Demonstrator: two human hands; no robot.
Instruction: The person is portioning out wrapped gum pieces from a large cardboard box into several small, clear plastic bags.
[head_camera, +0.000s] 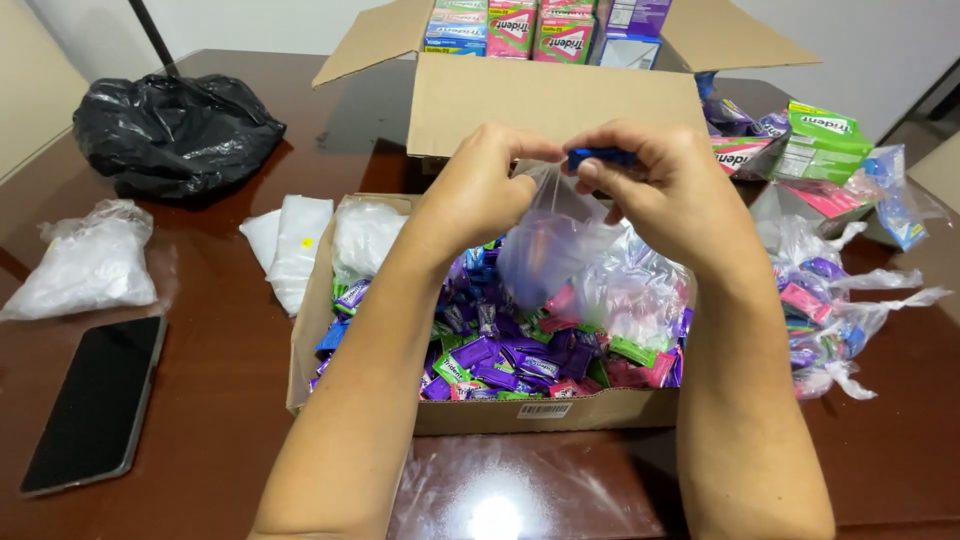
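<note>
Nearest the camera, two bare forearms rise over the polished dark wood table (230, 400), whose glossy top mirrors a ceiling light. To the left a flat black smartphone (98, 402) lies face up, near the table's edge, with bare wood between it and the low cardboard box (520, 412). That shallow, open tray-like box is heaped with small rectangular gum packets (500, 360) in purple, green, pink and blue foil, too many to count.

Above the box, both hands meet. The left hand (478, 185) is pinched narrow on the top of a small clear plastic bag (545, 250), thin and crinkly, with coloured packets dimly seen inside. The right hand (670, 185) is closed on the same bag's mouth, gripping a blue closure strip (600, 157) between thumb and fingers.

Right of the box lie several filled clear bags (830, 300), knotted and crumpled. Left of it sit folded white plastic sheets (290, 245) and one soft bundle of clear bags (85, 265). Farther back rest a wrinkled black bin bag (175, 130) and a taller open carton (550, 100) holding boxed gum cartons (545, 30).
</note>
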